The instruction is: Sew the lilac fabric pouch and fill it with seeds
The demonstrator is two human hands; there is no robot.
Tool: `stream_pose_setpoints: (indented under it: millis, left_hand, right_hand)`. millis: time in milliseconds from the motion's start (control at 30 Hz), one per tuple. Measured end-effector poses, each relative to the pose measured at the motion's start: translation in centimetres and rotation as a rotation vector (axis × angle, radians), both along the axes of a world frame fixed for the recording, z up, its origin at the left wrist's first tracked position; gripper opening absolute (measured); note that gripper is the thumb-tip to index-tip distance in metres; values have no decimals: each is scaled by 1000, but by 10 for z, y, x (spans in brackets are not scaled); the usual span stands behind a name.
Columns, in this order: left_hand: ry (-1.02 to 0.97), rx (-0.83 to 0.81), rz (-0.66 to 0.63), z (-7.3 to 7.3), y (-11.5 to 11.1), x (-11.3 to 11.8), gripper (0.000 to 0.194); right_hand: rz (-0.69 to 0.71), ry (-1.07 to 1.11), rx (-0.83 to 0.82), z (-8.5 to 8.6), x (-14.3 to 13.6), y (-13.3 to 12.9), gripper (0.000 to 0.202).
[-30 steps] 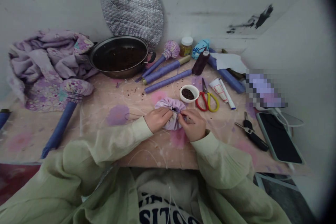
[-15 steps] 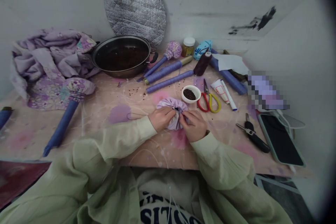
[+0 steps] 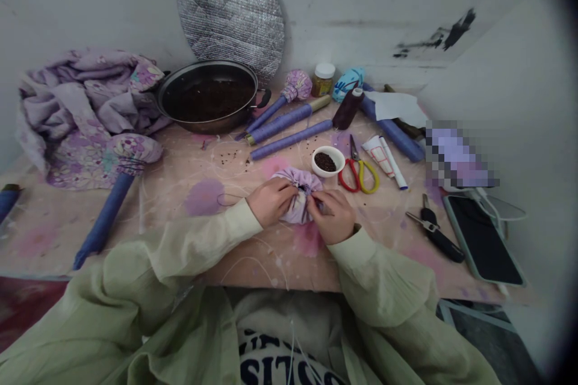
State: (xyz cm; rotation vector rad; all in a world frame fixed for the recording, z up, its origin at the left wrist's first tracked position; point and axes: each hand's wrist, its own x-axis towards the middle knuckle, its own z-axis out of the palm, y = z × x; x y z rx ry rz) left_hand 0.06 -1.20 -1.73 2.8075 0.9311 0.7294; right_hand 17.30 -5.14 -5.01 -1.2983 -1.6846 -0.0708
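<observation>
A gathered pouch of lilac cloth rests on the table in front of me, its puckered opening facing up. From the left, my left hand pinches the rim of the cloth. My right hand has its fingertips closed on the opposite side of the rim. What lies inside the opening is too small to make out. A thin dark thread loops out on the table left of the pouch. Just behind my right hand stands a white bowl of dark grains.
Scissors, a tube and a marker lie right of the bowl. Behind are blue-wrapped sticks, a dark thread spool, a jar and a pan. Keys and a phone sit at right, bundled cloth at left.
My left hand has shifted slightly to the left, uncovering more of the pouch's opening and front. My right hand has barely moved.
</observation>
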Motion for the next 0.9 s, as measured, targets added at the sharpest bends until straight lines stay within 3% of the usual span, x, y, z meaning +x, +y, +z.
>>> stream_pose_setpoints:
  millis: [133, 400, 533, 733, 900]
  left_hand:
    - [9, 35, 13, -5, -1, 0, 24]
    - [104, 262, 90, -16, -1, 0, 27]
    - [61, 126, 136, -14, 3, -1, 31]
    - [60, -104, 106, -7, 7, -3, 23]
    - [76, -117, 84, -3, 6, -1, 18]
  right_hand:
    - [7, 9, 5, 1, 0, 0, 11]
    - [38, 19, 14, 1, 1, 1, 10]
    - [35, 31, -5, 2, 0, 1, 10]
    - [42, 58, -47, 3, -1, 1, 6]
    - [41, 74, -57, 3, -3, 2, 9]
